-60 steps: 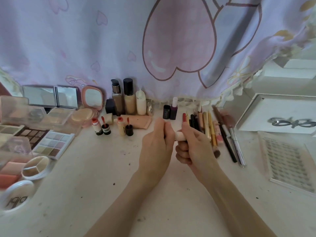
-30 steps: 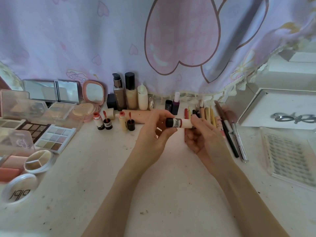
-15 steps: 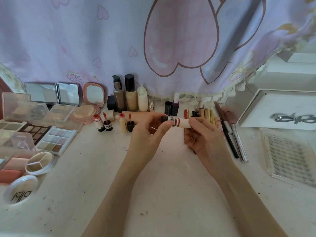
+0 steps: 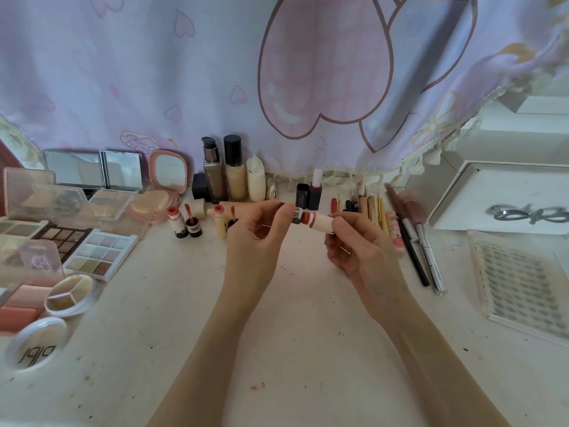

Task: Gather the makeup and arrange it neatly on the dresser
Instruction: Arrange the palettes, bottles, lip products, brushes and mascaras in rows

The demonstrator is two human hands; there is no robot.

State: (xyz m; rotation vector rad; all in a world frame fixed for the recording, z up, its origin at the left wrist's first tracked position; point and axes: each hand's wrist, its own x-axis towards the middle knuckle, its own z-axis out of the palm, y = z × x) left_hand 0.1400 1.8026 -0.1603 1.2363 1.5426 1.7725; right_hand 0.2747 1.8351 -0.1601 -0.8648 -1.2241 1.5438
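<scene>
Red and cream, the lip gloss tube is pinched at both ends by the left hand and right hand, above the dresser, at twelve o'clock. It is judged light, hard and slippery; the middle is best held.

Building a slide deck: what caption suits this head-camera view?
Left hand and right hand hold a small lip tint tube above a makeup-lined dresser.

**Behind and beside the dresser top**

A lilac curtain printed with large and small pink hearts hangs across the back, its cream lace hem trailing down to the dresser surface. At the right stands a white box, open toward the camera. Farther right, white ledges step upward. A dark reddish strip shows at the far left edge.
</scene>
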